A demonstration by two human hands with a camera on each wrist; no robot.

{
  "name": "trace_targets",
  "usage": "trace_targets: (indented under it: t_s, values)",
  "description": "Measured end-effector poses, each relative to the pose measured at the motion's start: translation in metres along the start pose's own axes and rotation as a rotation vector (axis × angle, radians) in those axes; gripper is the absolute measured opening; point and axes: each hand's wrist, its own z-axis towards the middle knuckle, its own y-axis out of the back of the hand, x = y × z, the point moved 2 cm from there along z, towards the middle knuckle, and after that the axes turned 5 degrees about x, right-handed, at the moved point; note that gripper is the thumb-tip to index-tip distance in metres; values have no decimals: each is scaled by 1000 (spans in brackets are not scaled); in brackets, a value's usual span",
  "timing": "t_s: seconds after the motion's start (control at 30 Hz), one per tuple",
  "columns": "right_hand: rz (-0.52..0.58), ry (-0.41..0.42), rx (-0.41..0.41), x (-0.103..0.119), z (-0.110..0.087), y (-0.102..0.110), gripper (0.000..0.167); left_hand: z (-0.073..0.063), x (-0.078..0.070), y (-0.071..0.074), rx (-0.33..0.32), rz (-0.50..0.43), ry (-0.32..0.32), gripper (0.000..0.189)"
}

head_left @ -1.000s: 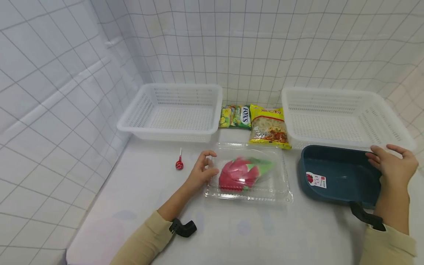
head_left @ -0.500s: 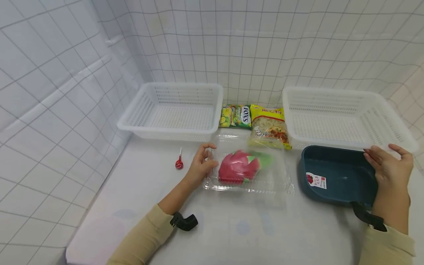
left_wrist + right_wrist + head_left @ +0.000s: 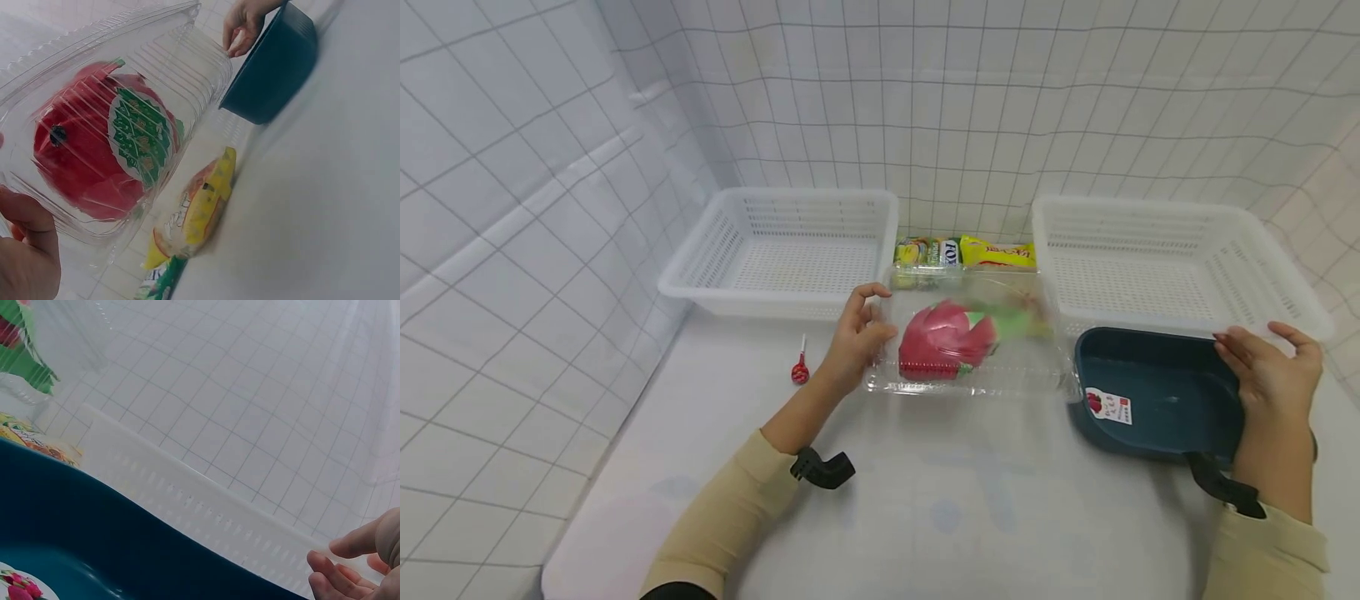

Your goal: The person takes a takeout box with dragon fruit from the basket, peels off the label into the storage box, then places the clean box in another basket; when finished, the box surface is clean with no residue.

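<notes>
A clear plastic clamshell box (image 3: 1022,367) is raised off the table, its left end pinched between the thumb and fingers of my left hand (image 3: 859,337). Inside lies a pink-red dragon fruit (image 3: 943,337) with green tips; its oval green label (image 3: 142,134) shows through the plastic in the left wrist view. On the right stands a dark blue basin (image 3: 1157,392) with a white sticker near its left corner. My right hand (image 3: 1270,375) is at the basin's far right rim, fingers relaxed and thumb apart from them, as the right wrist view (image 3: 356,565) also shows.
Two white slotted baskets stand at the back, one left (image 3: 805,271) and one right (image 3: 1150,283). Between them lie a green candy bag (image 3: 913,252) and a yellow food packet (image 3: 996,252), partly behind the box. A red lollipop (image 3: 801,371) lies front left.
My left hand has lifted the clamshell box from the table and moved it up and away, so it overlaps the packets. My right hand has shifted slightly left along the basin's rim.
</notes>
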Motion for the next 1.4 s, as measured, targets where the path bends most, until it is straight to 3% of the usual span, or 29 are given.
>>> trace_targets:
  t_s: [0.17,0.4,0.47,0.63,0.73,0.83,1.17,1.4]
  values:
    - [-9,-32,-38,13,-31,-23,71,15,-10,-5,10,-35,-13,38]
    - [4,20,8,-2,2,2,78,37,-21,-14,32,-84,-62,38]
    - [11,21,16,-3,4,4,78,43,-23,-18,39,-104,-69,38]
    - [59,-49,-20,12,-31,-23,72,57,-24,-30,69,-155,-76,36]
    - [119,-86,-9,20,-56,-41,67,65,-26,-36,87,-165,-77,37]
    - [129,-88,9,24,-69,-50,65,75,-29,-41,105,-162,-77,38]
    - [162,-67,48,23,-69,-54,64,106,-36,-56,149,-125,-108,35]
    - [157,-70,44,21,-70,-53,64,123,-34,-71,168,-198,-77,35]
